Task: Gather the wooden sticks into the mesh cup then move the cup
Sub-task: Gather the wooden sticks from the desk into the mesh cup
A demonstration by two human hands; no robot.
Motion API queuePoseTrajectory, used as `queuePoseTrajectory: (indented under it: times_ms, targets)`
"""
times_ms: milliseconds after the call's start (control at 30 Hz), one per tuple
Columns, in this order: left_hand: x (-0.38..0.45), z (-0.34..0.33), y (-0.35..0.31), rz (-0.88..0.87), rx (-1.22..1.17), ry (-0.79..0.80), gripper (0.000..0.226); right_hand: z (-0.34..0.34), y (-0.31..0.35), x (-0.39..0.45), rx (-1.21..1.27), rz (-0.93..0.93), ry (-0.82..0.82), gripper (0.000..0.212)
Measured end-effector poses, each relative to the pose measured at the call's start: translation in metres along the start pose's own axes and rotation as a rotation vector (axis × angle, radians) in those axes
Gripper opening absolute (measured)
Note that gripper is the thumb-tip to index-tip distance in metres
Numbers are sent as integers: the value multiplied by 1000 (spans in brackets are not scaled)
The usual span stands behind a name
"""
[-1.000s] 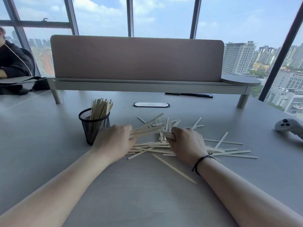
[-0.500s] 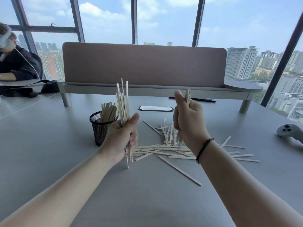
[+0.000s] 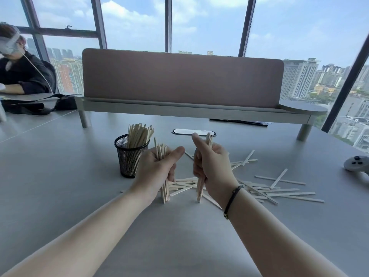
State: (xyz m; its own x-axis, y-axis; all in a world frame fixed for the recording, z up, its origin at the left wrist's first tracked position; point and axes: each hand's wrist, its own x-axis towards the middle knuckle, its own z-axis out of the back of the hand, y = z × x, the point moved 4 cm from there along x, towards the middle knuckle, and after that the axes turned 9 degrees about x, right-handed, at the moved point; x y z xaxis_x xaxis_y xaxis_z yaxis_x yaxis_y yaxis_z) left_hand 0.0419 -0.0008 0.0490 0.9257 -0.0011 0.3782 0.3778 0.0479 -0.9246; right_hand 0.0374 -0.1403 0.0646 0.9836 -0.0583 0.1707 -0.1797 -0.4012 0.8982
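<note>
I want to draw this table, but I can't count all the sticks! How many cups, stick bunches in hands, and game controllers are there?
Mesh cup: 1
Stick bunches held upright, one in the left hand and one in the right hand: 2
White controller: 1
Total: 4
Loose sticks on the table overlap too much to count.

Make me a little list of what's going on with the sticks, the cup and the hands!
left hand: shut on an upright bundle of sticks, lower ends on the table
right hand: shut on a smaller bundle, also upright
mesh cup: black, standing left of the hands, already holding many sticks
loose sticks: scattered flat on the table, mostly to the right
task: not finished
</note>
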Motion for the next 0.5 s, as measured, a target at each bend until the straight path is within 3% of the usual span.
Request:
queuePoseTrajectory:
  times_ms: [267, 500]
  targets:
    - [0, -1, -2, -36, 20, 34, 41, 4, -12, -3, -87, 13, 0, 52]
    - [-1, -5, 0, 229, -79, 136, 54, -7, -18, 0, -31, -134, -43, 62]
